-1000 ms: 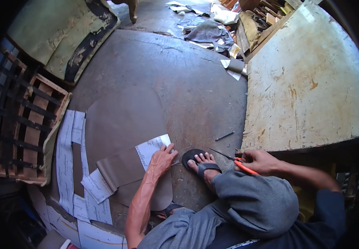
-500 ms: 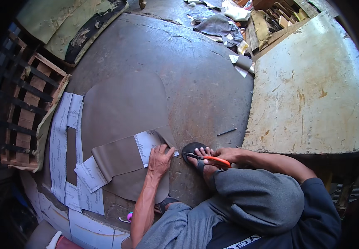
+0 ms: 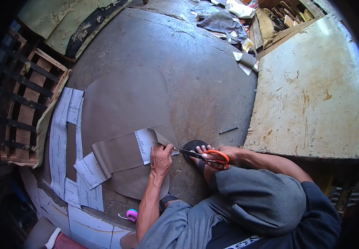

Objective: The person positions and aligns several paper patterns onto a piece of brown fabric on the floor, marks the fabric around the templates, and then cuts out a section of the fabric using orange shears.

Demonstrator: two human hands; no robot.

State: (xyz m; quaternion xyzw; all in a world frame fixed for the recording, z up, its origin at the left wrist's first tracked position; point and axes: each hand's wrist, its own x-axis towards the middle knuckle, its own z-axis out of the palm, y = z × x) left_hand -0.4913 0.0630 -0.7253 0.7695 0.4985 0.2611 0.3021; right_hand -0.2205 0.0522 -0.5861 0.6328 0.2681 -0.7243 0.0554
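Note:
My left hand [image 3: 161, 159] pinches the right end of a brown leatherette strip [image 3: 119, 154], thumb and fingers pressed together near a curled-up corner. This strip lies folded, its white printed backing showing at the turned parts, across a larger brown leatherette piece [image 3: 125, 97] with rounded corners. My right hand [image 3: 217, 157] is closed around the orange handles of a pair of scissors [image 3: 192, 154]. Their dark blades point left, with the tips at the strip's corner beside my left fingers. Whether the tips touch the material, I cannot tell.
White-backed strips [image 3: 59, 141] lie left of the brown piece, beside a slatted wooden frame [image 3: 30, 112]. A dark pen-like stick [image 3: 228, 130] rests on the floor near a worn pale board [image 3: 308, 91]. A pink tape measure [image 3: 132, 214] sits by my left forearm. Scraps [image 3: 225, 25] lie at the back.
My right hand has raised and turned the scissors, bringing the blade tips left to the strip's corner. My left hand keeps its pinch. The view has shifted slightly.

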